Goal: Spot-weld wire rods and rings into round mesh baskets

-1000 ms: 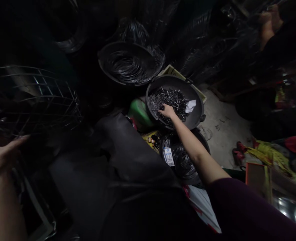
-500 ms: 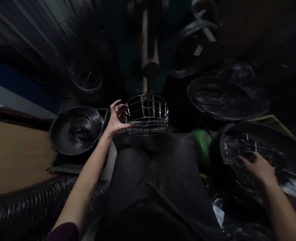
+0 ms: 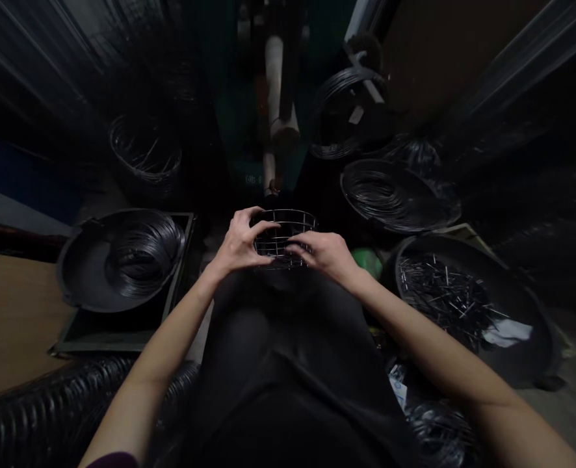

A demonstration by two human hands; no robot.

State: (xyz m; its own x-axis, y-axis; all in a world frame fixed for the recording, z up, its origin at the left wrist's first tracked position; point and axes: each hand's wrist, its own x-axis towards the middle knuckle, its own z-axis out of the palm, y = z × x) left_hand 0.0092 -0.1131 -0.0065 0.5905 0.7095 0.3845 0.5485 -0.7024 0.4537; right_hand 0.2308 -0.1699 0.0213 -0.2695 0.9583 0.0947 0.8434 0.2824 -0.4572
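The right hand [image 3: 324,253] has left the pan of nails and now meets the left hand [image 3: 239,244] on the wire basket [image 3: 284,235], which sits closer in than half a second ago, at the person's knees in the middle of the view.

At far left lies a wooden board [image 3: 10,312], with a ribbed black hose [image 3: 44,409] below it. Next comes a round black pan [image 3: 80,279] holding a coil of wire [image 3: 144,250], set on a dark square tray. Behind it, a second coil [image 3: 146,153] stands in shadow.

In the centre, the left hand grips the basket's left rim, fingers curled over the top wire. The basket is round and shallow, wider than it is tall. Its open mouth faces up and its width runs left to right. The right hand is closed on the basket's right side, fingers bent onto the mesh. Both bare forearms reach forward over the person's dark trousers [image 3: 288,351]. A pale post [image 3: 273,97] rises just behind the basket.

To the right, a green object [image 3: 368,260] shows beside the right wrist. Beyond it, another black pan [image 3: 439,214] holds coiled wire, with more coils behind. Nearest on the right, a large pan [image 3: 536,325] holds loose nails [image 3: 439,292] and a scrap of white paper [image 3: 505,333]. Nothing lies between the hands and the basket.
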